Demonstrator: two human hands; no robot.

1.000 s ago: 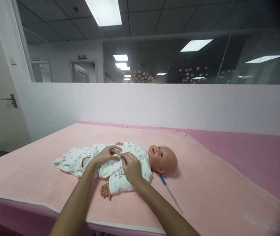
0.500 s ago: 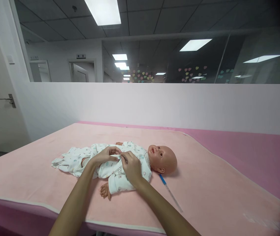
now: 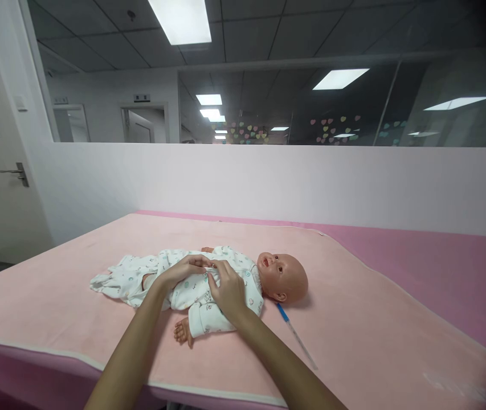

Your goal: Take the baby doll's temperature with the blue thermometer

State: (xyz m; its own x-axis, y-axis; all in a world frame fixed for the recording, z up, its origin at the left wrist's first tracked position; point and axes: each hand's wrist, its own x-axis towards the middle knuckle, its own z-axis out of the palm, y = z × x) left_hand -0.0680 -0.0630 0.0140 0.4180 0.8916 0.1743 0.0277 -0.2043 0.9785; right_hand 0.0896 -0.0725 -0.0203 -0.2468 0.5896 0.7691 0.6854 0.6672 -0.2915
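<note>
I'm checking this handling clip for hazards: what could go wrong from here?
The thin blue-tipped stick lies right beside the right forearm, so a sweep might knock it off the pink mat. Both hands, left hand and right hand, pinch the doll's white suit; tugging could shift the doll.

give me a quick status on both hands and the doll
Left hand and right hand both on the doll's romper, fingers pinching fabric at the chest. Baby doll on its back on the pink mat. Thermometer lies apart, near the head.

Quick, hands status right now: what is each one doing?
Left hand: fingers curled on the doll's white romper at the chest; grip cannot be told.
Right hand: pinching the romper front.
</note>
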